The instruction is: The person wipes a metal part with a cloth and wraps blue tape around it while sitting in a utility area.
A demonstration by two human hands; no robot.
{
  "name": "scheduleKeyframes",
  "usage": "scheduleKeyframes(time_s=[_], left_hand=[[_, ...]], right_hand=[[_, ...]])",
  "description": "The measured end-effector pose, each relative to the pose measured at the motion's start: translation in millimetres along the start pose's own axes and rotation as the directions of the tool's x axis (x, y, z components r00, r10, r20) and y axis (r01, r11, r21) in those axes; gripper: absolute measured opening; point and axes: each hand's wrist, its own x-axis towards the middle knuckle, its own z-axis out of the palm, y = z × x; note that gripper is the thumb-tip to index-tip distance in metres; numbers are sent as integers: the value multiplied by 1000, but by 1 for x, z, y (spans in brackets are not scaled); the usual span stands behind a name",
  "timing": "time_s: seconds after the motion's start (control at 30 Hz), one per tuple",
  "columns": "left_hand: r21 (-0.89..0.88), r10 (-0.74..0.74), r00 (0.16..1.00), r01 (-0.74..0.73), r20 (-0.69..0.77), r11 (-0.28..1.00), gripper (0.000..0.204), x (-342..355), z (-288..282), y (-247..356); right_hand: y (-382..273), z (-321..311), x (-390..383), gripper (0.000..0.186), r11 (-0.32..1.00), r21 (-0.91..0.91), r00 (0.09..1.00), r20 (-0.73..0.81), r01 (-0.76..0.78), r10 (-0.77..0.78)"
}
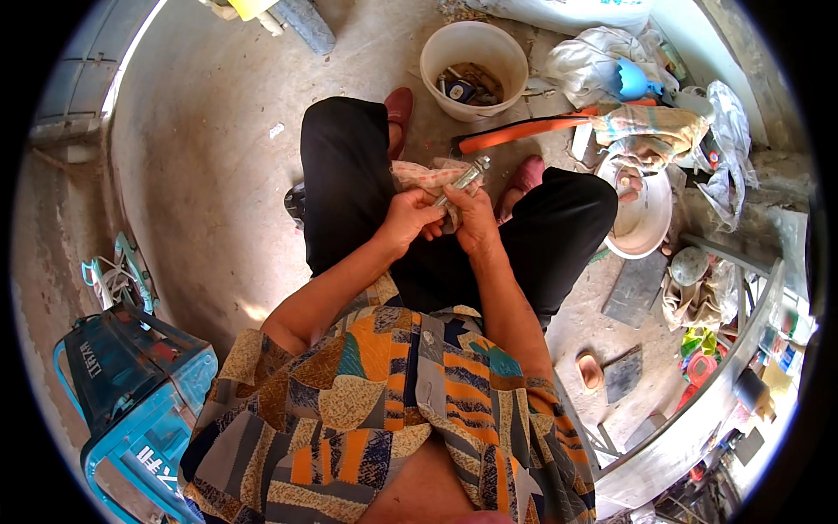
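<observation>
Silvery metal bolt (468, 177), tilted, held above the lap between the knees. Left hand (407, 218) pinches its lower end; right hand (472, 216) grips it from the other side, fingers curled. Pink-and-white cloth (422, 175) just beyond the fingers. Farther out: white bucket (478, 113) containing a tape measure (457, 90); white basin (661, 220) rightward; blue toolbox (194, 374) at lower left.

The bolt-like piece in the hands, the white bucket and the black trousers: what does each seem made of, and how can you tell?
Bolt-like piece: probably metal, given its silvery-grey, somewhat shiny surface.
White bucket: likely smooth plastic; its evenly pale wall and rounded rim suggest so.
Black trousers: soft, mostly matte fabric, draping over the bent legs; the fibre cannot be told.
</observation>
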Motion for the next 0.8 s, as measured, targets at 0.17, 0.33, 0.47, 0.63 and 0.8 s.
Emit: scheduleKeyframes(time_s=[0.17, 0.33, 0.47, 0.63, 0.8], left_hand=[[-283, -172, 964, 225, 201, 932, 25, 3, -10, 1], [-426, -154, 925, 302, 347, 853, 25, 3, -10, -1], [-320, -79, 980, 136, 184, 938, 20, 5, -11, -4], [-49, -20, 1000, 21, 16, 999, 17, 2, -2, 2], [-221, -162, 970, 201, 182, 954, 19, 4, -9, 2]], right_hand=[[0, -7, 2, 19, 1000, 25, 1000, 17, 7, -7], [-1, -16, 5, 16, 999, 37, 998, 48, -33, 31], [-7, -10, 3, 19, 995, 94, 999, 37, 14, -18], [-7, -9, 7, 20, 981, 166, 993, -82, 98, -85], [-6, -11, 9, 19, 980, 168, 992, -80, 111, -98]])
